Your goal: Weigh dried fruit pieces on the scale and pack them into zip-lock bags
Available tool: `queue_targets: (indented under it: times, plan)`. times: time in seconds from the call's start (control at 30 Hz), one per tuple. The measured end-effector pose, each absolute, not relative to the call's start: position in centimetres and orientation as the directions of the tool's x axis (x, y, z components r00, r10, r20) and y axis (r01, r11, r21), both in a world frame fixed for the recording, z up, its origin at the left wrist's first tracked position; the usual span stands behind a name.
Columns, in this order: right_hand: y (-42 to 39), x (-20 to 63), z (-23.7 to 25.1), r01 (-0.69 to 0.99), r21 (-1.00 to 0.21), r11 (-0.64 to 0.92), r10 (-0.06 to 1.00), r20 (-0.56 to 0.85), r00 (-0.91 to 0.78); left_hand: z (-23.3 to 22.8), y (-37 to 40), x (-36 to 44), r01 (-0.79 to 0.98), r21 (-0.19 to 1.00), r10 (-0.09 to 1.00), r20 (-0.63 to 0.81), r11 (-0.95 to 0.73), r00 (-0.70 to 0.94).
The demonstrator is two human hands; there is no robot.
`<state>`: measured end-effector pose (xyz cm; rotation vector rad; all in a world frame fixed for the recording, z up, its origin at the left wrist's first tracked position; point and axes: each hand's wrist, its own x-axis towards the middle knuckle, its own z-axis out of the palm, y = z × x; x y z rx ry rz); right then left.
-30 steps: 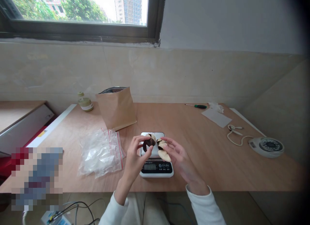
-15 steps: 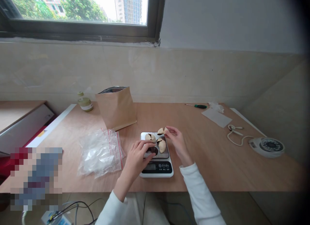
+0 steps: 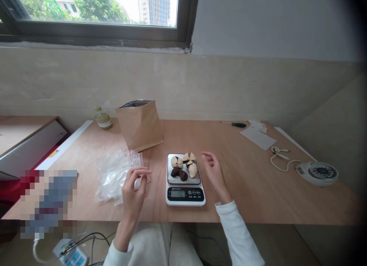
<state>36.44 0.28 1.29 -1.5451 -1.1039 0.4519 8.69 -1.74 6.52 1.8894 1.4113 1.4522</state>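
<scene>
At the far left a small bottle is standing on the wooden table, and just right of it a brown paper bag is standing upright with its mouth open. Nearer, a heap of clear zip bags is lying on the table, and the left hand is hovering over the heap's right edge, fingers loosely curled and apart, pinching nothing. Right of it, a kitchen scale is sitting near the table's front edge, carrying several pale and dark dried pieces on its plate. The right hand is hovering just right of the scale, fingers spread and empty, clear of the pieces. Farther right, a green-handled screwdriver and a sheet of paper are lying near the far edge, and a round white device with a cord is resting at the far right.
</scene>
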Motion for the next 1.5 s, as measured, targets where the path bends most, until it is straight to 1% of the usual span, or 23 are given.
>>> queue_targets:
  times: [0.07, 0.2, 0.3, 0.4, 0.5, 0.63, 0.83, 0.9, 0.97, 1.07, 1.13, 1.23, 1.3, 1.33, 1.37, 1.43, 1.5]
  plan:
    - [-1.1, 37.0, 0.6, 0.354, -0.934, 0.053, 0.809, 0.248, 0.532, 6.2, -1.8, 7.8, 0.537, 0.76, 0.859, 0.498, -0.366, -0.119]
    - [-4.2, 38.0, -1.8, 0.254, -0.967, 0.005, 0.756, 0.17, 0.632, 5.1, -1.3, 5.6, 0.672, 0.719, 0.858, 0.446, -0.177, -0.253]
    - [-6.0, 38.4, -3.3, 0.197, -0.98, -0.039, 0.728, 0.107, 0.677, 4.2, -0.8, 4.1, 0.725, 0.685, 0.863, 0.403, -0.064, -0.305]
    - [-6.9, 38.4, -3.8, 0.199, -0.979, -0.045, 0.728, 0.105, 0.677, 3.3, -0.3, 3.2, 0.727, 0.686, 0.886, 0.342, -0.008, -0.313]
    - [-6.9, 38.2, -3.6, 0.242, -0.97, -0.038, 0.744, 0.134, 0.654, 2.3, -0.3, 2.8, 0.739, 0.673, 0.913, 0.298, 0.007, -0.28]
    - [-6.7, 38.0, -3.4, 0.28, -0.959, -0.043, 0.75, 0.155, 0.644, 1.8, -0.5, 3.3, 0.791, 0.612, 0.915, 0.316, 0.007, -0.252]
    - [-6.9, 38.1, -3.4, 0.284, -0.958, -0.049, 0.755, 0.15, 0.638, 1.8, -0.1, 4.9, 0.819, 0.573, 0.922, 0.329, -0.025, -0.202]
    - [-6.9, 38.1, -3.3, 0.285, -0.957, -0.044, 0.757, 0.154, 0.635, 1.7, 0.0, 5.4, 0.818, 0.573, 0.927, 0.332, -0.05, -0.175]
    - [-6.9, 38.0, -3.3, 0.287, -0.957, -0.041, 0.759, 0.158, 0.632, 2.0, 0.1, 6.0, 0.794, 0.6, 0.931, 0.337, -0.099, -0.139]
    - [-7.0, 37.9, -3.2, 0.292, -0.956, -0.044, 0.764, 0.156, 0.627, 4.4, 1.1, 7.2, 0.732, 0.655, 0.911, 0.396, -0.189, -0.118]
    - [-7.0, 37.9, -3.2, 0.291, -0.956, -0.04, 0.766, 0.158, 0.623, 7.4, 2.8, 8.1, 0.709, 0.651, 0.857, 0.499, -0.271, -0.13]
    - [-7.1, 37.9, -3.2, 0.302, -0.953, -0.036, 0.764, 0.169, 0.623, 12.9, 7.1, 9.5, 0.741, 0.565, 0.725, 0.671, -0.364, -0.155]
    - [-7.0, 37.9, -3.1, 0.309, -0.95, -0.039, 0.761, 0.173, 0.626, 15.9, 10.4, 10.1, 0.79, 0.494, 0.649, 0.742, -0.363, -0.166]
    - [-7.0, 37.9, -3.1, 0.309, -0.95, -0.039, 0.757, 0.173, 0.63, 16.9, 12.0, 10.3, 0.813, 0.464, 0.639, 0.753, -0.35, -0.155]
    - [-7.0, 37.8, -3.0, 0.307, -0.951, -0.04, 0.754, 0.173, 0.634, 17.7, 13.4, 10.4, 0.834, 0.436, 0.661, 0.741, -0.338, -0.119]
    - [-6.9, 37.8, -2.9, 0.301, -0.953, -0.042, 0.75, 0.169, 0.64, 18.4, 15.4, 10.2, 0.862, 0.373, 0.738, 0.674, -0.344, 0.002]
    - [-6.9, 37.8, -2.9, 0.299, -0.953, -0.045, 0.751, 0.165, 0.639, 18.6, 16.3, 9.9, 0.885, 0.308, 0.756, 0.651, -0.349, 0.072]
